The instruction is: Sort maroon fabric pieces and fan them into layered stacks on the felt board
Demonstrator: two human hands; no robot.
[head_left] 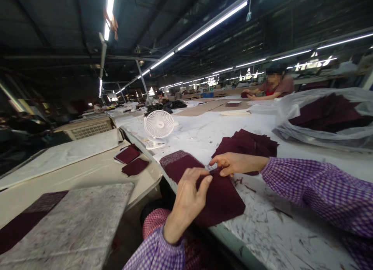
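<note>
A maroon fabric piece (223, 202) hangs partly over the front edge of the white table. My left hand (188, 190) is closed at its upper edge, thumb and index finger pinched together. From the other side, my right hand (237, 163) is closed on the same edge, its fingertips close to the left ones. Whether a thread lies between the fingertips is too small to tell. Just beyond my left hand lies a flat maroon piece with a speckled end band (177, 163). Behind my right hand spreads a stack of maroon fabric pieces (244, 143).
A small white fan (159, 124) stands at the table's left edge. Dark scraps (247, 187) litter the white tabletop (271, 227). At right sits a clear plastic bag (282, 124) of maroon pieces. A grey board (72, 223) is at lower left. Across the table, a person (279, 87) handles maroon fabric.
</note>
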